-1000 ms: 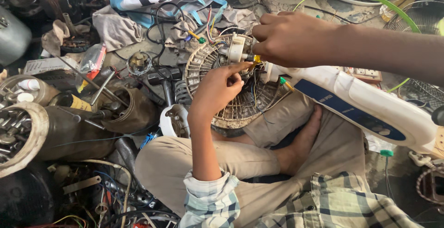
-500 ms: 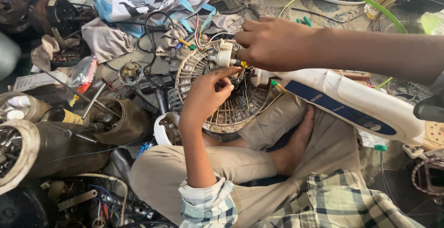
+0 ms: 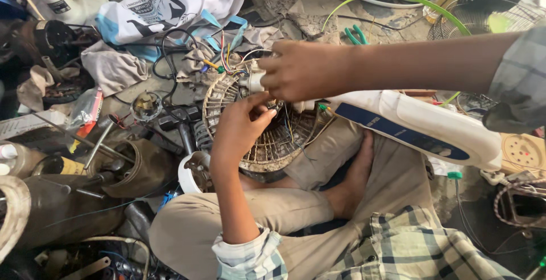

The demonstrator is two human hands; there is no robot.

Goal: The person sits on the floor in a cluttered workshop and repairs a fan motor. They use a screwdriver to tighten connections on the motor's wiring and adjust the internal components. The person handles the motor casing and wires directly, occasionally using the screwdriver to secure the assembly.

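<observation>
Dusty round fan motor grille (image 3: 273, 143) on lap

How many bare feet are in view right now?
1: a bare foot tucked between the folded trouser legs, below the fan grille. The other may be hidden under the legs.

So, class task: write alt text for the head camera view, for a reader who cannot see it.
A seated person's left hand and right hand work at wires on a round fan grille resting in their lap beside a white fan body. Tools, rags and metal parts litter the floor around them.
</observation>
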